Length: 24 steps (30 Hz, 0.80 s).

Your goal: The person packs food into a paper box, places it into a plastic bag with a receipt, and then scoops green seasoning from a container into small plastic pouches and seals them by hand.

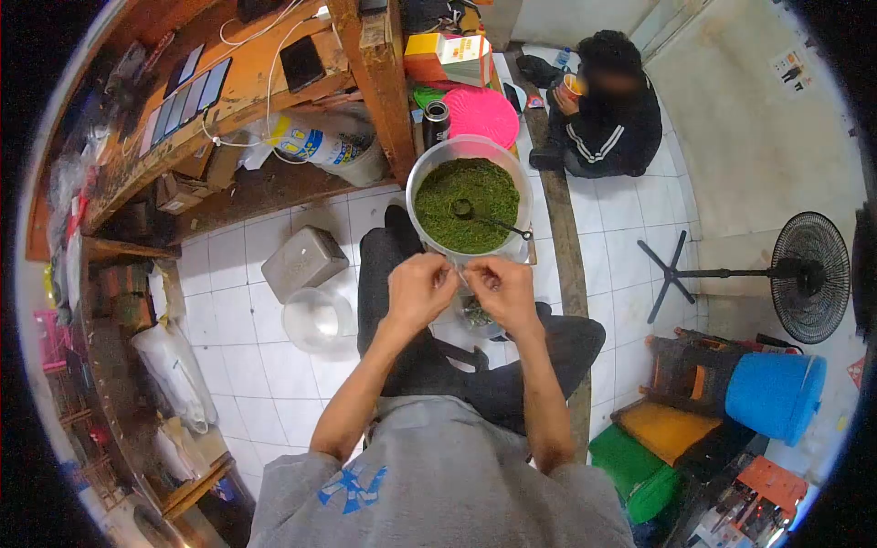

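My left hand [423,285] and my right hand [498,288] meet in front of the bowl, fingers pinched together at the top of a small clear plastic bag [461,265]. Just beyond them stands a large translucent bowl [422,233] full of chopped green material [457,187]. A dark scoop [463,209] with a long handle lies on the green stuff, its handle reaching over the right rim. Below and between my hands is a clear container [475,315] with small things inside, partly hidden by my right hand.
A pink lid [482,117] and black flask [436,124] stand behind the bowl. A seated person [617,128] holds a cup at the back right. At left are a metal tin [304,263], a clear tub [313,320] and wooden shelves [301,189]; at right, a fan [808,277].
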### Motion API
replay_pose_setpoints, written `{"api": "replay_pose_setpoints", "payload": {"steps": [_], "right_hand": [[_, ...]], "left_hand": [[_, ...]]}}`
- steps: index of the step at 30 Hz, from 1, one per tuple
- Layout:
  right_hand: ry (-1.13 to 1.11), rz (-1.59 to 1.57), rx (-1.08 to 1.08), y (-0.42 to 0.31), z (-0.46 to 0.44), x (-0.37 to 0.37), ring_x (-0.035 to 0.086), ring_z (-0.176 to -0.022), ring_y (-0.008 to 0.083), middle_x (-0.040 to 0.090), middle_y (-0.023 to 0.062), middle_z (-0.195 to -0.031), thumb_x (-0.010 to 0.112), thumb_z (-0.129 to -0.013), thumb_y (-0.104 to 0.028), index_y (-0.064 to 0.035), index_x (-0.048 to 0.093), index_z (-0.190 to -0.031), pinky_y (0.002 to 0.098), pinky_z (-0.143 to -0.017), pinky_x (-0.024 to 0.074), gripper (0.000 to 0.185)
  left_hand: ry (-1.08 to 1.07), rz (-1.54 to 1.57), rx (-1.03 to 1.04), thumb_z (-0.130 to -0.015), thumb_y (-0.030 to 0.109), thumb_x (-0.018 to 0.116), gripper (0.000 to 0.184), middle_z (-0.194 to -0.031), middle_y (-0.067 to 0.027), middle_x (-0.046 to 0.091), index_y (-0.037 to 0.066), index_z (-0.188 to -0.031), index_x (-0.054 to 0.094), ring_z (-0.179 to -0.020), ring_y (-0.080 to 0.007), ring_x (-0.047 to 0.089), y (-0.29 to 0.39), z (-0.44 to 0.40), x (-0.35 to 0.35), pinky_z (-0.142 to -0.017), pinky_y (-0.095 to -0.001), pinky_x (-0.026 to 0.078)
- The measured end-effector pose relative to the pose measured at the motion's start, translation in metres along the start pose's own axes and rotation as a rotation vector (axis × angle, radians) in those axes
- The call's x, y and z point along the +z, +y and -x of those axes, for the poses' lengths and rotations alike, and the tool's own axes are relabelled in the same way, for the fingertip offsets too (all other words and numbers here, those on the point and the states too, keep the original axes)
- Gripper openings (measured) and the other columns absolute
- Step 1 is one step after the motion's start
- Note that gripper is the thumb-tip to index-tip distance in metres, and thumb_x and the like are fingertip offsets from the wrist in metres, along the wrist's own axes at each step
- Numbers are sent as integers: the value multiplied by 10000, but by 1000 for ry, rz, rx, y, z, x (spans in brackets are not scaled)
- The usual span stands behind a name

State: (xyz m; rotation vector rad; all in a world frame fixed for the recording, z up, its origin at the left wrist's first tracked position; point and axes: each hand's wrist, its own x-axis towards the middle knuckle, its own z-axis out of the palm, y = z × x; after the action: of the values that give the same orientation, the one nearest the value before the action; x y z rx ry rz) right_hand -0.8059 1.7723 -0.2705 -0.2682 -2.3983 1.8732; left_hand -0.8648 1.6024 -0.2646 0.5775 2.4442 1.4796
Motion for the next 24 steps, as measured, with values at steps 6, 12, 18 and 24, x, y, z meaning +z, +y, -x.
{"api": "replay_pose_setpoints", "payload": {"steps": [6,12,18,24], "right_hand": [[249,575,-375,-1,-11,7,689,-658,174,702,157,-824,719,-790,3,25,669,-953,296,-584,548,172],[223,-320,116,-23,-10,5,687,-731,140,719,129,-908,730,-829,29,10,646,-929,264,-617,569,132],[111,-450,67,-7,-8,-11,669,-707,140,702,134,-919,726,-791,87,65,693,-928,252,-634,564,142],[-110,-140,157,-20,-12,-25,675,-732,152,720,126,-990,741,-745,75,103,724,-987,255,-643,549,245]], "left_hand": [[-49,-579,70,-796,225,703,192,-786,-135,684,33,-798,700,-761,-307,667,16,-4,-15,-633,-425,526],[53,689,-197,-900,111,740,147,-840,-2,686,-8,-981,710,-791,-134,628,-5,-20,-9,-778,-290,513],[-73,422,-237,-883,130,745,193,-824,2,686,2,-1025,723,-731,-96,599,-46,-20,-20,-690,-275,489],[100,-225,178,-752,251,812,557,-1110,-86,676,77,-1253,644,-911,-287,659,25,-20,-53,-763,-394,541]]}}
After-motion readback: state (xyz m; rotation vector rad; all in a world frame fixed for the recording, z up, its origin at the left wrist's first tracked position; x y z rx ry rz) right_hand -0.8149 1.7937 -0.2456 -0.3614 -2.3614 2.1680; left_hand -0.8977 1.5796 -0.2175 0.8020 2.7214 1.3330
